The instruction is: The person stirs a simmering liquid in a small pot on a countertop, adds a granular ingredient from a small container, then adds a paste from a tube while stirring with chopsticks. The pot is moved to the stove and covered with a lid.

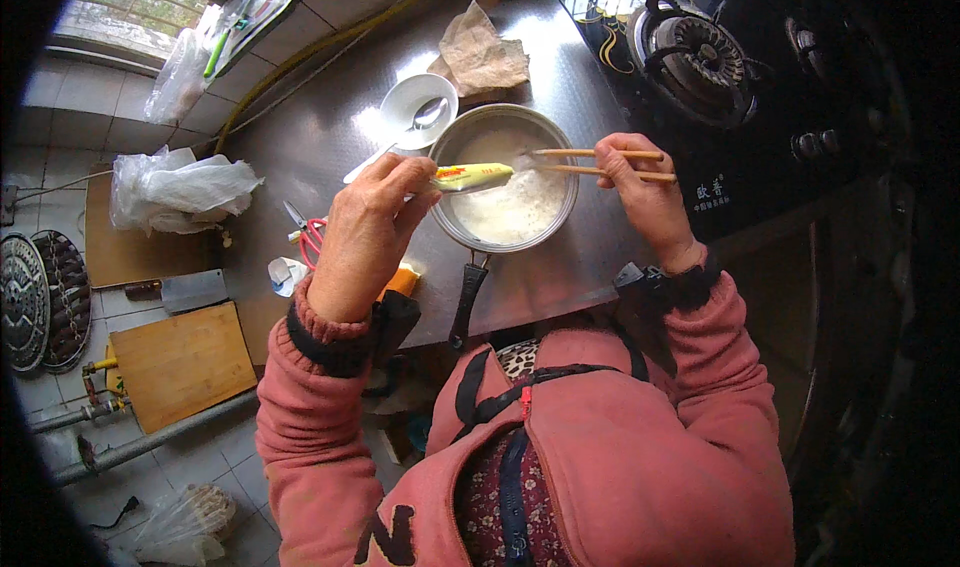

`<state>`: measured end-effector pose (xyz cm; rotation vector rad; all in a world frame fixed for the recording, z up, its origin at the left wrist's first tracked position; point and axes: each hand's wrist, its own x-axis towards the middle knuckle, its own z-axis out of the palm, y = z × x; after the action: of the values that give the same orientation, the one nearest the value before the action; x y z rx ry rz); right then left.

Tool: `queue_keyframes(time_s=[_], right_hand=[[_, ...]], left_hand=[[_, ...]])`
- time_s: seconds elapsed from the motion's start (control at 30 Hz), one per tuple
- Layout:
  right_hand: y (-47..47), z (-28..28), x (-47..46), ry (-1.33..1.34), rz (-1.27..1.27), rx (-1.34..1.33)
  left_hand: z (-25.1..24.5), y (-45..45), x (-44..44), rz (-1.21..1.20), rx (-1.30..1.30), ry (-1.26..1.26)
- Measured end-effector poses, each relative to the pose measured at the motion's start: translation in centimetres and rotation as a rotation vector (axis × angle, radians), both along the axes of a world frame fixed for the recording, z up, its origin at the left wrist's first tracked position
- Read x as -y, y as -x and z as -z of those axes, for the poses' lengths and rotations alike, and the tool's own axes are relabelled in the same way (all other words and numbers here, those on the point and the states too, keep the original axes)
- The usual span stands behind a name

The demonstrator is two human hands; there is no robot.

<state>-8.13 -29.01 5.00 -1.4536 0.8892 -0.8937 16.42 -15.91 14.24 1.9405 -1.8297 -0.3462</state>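
My left hand (386, 214) grips a small yellow packet (472, 178) with printing on it, held over the left part of a metal saucepan (574, 192). Between the fingers of my right hand (645, 192) are wooden chopsticks (600, 154), their tips over the pan near the packet's end. A whitish mass (506, 211), partly powdery on top, fills the pan. The pan's black handle (469, 301) points towards me. Behind my left hand stands a white bowl (397, 106) with a metal spoon (429, 113) in it.
Red-handled scissors (311, 241), a crumpled white wrapper (286, 276) and an orange packet (401, 280) lie by my left forearm. Brown paper (484, 49) is behind the pan. A gas hob (694, 53) is at the right. Cutting boards (184, 364) and a cleaver (193, 291) stand far left.
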Motion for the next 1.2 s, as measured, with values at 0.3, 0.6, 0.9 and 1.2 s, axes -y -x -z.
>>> queue_keyframes(time_s=[0.3,0.6,0.9,1.2], right_hand=[[0.3,-1.4,-1.2,0.119,-0.068,-0.103],[-2.2,-2.2,-3.0,0.482,-0.093,-0.058],[-1.9,-2.3,-2.3,0.457,-0.016,-0.056],[-1.2,-1.6,-2.2,0.168,-0.069,-0.158]], left_hand=[[0.8,0.5,0.1,-0.053,0.151,0.095],[1.3,2.8,0.8,0.001,0.155,0.184],[1.6,2.1,0.6,-0.069,0.139,0.254],[2.1,1.2,0.3,-0.080,-0.108,0.217]])
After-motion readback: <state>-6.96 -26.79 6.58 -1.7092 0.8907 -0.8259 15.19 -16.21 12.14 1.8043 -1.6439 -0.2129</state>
